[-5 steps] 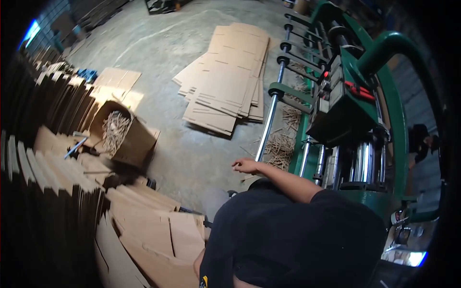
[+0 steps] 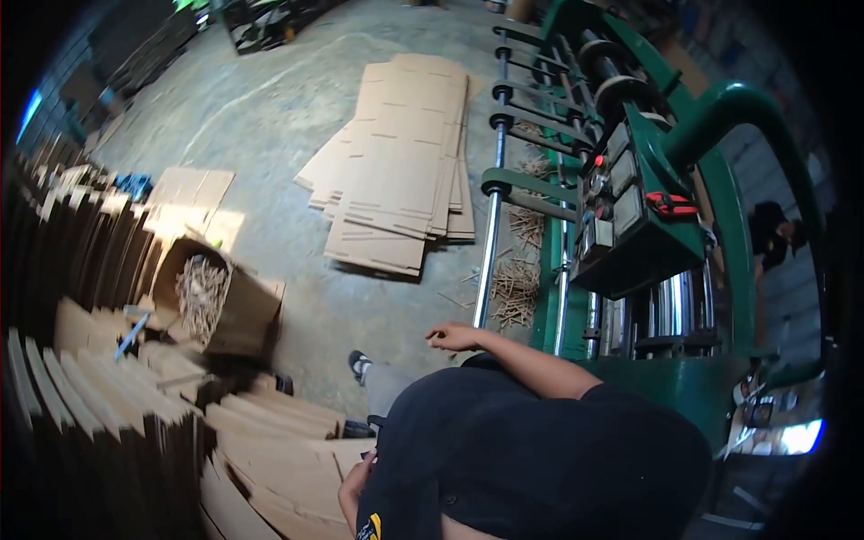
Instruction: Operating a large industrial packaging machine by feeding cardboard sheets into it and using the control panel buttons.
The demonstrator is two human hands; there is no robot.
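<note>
Right hand (image 2: 454, 337), fingers loosely curled and empty, hangs near one cardboard stack (image 2: 400, 162) running lengthwise away; left hand (image 2: 353, 486), grip unclear.

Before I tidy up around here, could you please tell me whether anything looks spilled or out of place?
Yes: thin cardboard offcut strips lie scattered on the concrete floor beside the green machine, and the stack of flattened cardboard sheets is fanned out unevenly.

A stack of flat cardboard sheets (image 2: 396, 171) lies on the floor (image 2: 270, 99), left of the machine (image 2: 630, 225). An open box (image 2: 216, 301) stands further left, among upright cardboard sheets (image 2: 99, 396). Strips (image 2: 200, 295) lie inside the box.
</note>
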